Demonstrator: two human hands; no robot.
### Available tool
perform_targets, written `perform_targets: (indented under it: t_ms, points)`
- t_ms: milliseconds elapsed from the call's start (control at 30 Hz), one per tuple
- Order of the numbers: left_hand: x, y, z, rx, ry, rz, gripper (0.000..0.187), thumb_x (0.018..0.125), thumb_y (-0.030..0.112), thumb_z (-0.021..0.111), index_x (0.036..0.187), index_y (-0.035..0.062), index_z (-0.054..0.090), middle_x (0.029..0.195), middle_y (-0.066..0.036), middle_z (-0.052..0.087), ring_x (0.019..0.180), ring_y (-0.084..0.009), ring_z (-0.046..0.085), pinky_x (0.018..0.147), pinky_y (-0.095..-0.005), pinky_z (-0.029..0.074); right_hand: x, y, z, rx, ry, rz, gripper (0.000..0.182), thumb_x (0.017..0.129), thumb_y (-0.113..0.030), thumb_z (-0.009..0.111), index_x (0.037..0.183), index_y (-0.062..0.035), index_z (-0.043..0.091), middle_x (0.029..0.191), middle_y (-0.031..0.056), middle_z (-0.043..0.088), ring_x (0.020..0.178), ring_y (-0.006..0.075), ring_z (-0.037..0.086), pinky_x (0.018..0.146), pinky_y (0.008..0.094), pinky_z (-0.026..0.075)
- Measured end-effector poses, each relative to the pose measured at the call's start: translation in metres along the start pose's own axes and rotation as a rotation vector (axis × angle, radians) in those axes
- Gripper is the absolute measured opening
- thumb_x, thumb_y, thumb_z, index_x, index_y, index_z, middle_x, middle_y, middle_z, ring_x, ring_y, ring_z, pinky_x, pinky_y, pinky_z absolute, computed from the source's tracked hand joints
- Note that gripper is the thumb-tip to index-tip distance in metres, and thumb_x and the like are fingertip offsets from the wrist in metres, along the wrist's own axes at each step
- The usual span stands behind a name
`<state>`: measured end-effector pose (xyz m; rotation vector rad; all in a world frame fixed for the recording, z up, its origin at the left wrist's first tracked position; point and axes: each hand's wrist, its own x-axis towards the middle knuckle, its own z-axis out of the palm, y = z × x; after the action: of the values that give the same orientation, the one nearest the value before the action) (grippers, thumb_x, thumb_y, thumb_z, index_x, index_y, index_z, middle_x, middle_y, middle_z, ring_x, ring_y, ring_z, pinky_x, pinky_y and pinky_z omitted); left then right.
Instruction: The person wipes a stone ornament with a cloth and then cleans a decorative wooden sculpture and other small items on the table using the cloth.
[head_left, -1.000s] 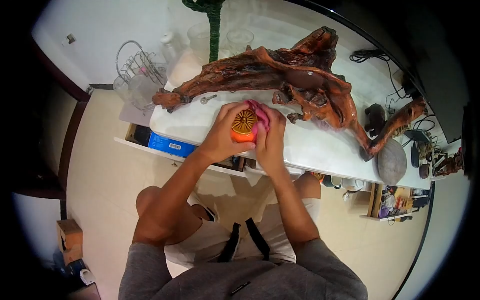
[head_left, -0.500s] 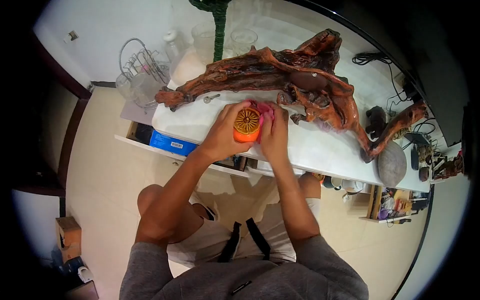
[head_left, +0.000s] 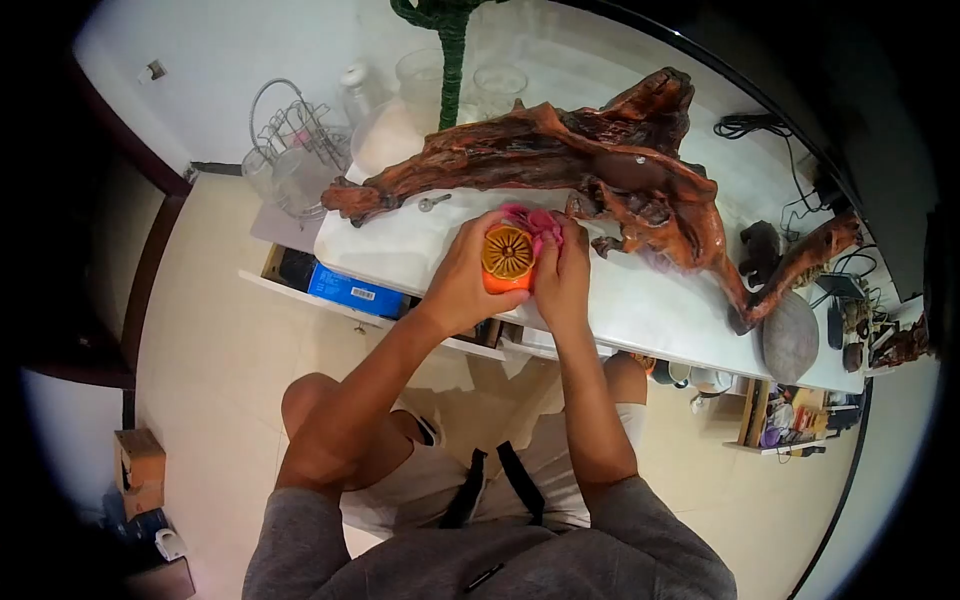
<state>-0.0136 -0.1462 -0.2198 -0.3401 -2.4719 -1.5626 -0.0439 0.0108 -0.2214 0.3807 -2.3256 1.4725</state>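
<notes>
My left hand is wrapped round a small round orange jar with a ribbed golden-brown lid. The lid faces up toward me, and the jar is held at the front edge of the white tabletop. Against the jar's right and far side, a crumpled pink cloth is pinched in my right hand. A metal key lies on the tabletop beyond my left hand.
A large reddish-brown driftwood carving stretches across the table behind my hands. An open drawer with a blue box juts out below the left edge. Glassware on a wire rack, a grey stone and another open drawer are around.
The view has shifted slightly, so the whole scene sits a little lower and further right. Both hands keep hold of the jar and the pink cloth, with only small finger movement.
</notes>
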Motion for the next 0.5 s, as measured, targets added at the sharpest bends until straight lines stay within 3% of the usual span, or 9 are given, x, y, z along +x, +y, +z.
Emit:
perform_targets:
  t_ms: [133, 233, 500]
  points:
    - [-0.001, -0.003, 0.004, 0.193, 0.086, 0.11, 0.099, 0.063, 0.022, 0.088, 0.143, 0.0019, 0.034, 0.142, -0.022, 0.039, 0.131, -0.038, 0.044, 0.11, -0.0413, 0.038, -0.024, -0.011, -0.007, -0.022, 0.026, -0.038, 0.028, 0.099, -0.006, 0.045, 0.123, 0.0019, 0.057, 0.115, 0.025, 0.058, 0.108, 0.0395, 0.056, 0.096, 0.0425, 0.044]
    - [-0.002, 0.003, 0.003, 0.279, 0.045, -0.004, 0.098, 0.063, 0.024, 0.087, 0.143, 0.0021, 0.035, 0.139, -0.022, 0.041, 0.129, -0.0396, 0.042, 0.107, -0.042, 0.04, -0.034, -0.018, -0.007, -0.028, 0.042, -0.042, 0.029, 0.099, -0.007, 0.045, 0.124, 0.0015, 0.056, 0.116, 0.0257, 0.058, 0.108, 0.0398, 0.056, 0.096, 0.0419, 0.044]
    - [0.002, 0.006, 0.003, 0.134, 0.099, 0.03, 0.098, 0.063, 0.02, 0.087, 0.145, 0.0014, 0.037, 0.135, -0.023, 0.046, 0.123, -0.0388, 0.05, 0.106, -0.0422, 0.042, 0.011, 0.012, -0.005, 0.01, -0.127, 0.004, 0.028, 0.099, -0.008, 0.047, 0.123, 0.0009, 0.057, 0.115, 0.0243, 0.06, 0.107, 0.0378, 0.058, 0.096, 0.0398, 0.045]
